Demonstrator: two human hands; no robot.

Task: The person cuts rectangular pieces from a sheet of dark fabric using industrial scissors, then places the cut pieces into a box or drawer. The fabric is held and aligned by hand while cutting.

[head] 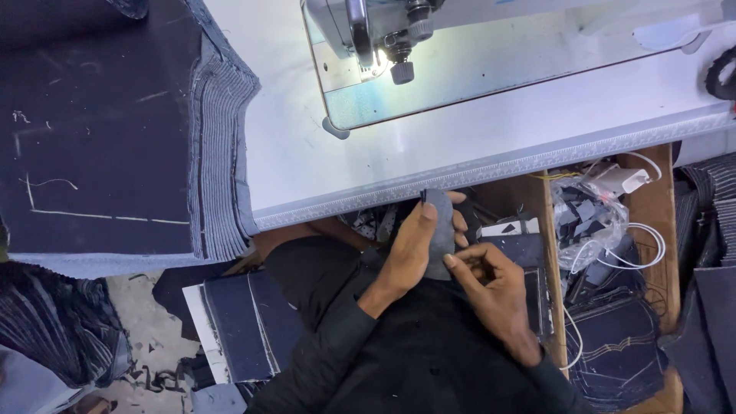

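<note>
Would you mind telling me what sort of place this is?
Most likely a garment sewing workshop: an industrial sewing machine on a white table, a thick stack of cut denim pieces, and a small denim piece in the left hand.

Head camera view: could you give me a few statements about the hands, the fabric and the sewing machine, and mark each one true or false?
1. The left hand grips a small grey fabric piece. True.
2. The right hand rests on the sewing machine. False: it is below the table edge, fingertips at the grey piece.
3. A thick stack of dark denim pieces lies on the white table, left of the machine. True.
4. The grey piece sits under the needle. False: it is held in front of the table edge, away from the machine.
5. A white cable hangs at the right. True.
</note>
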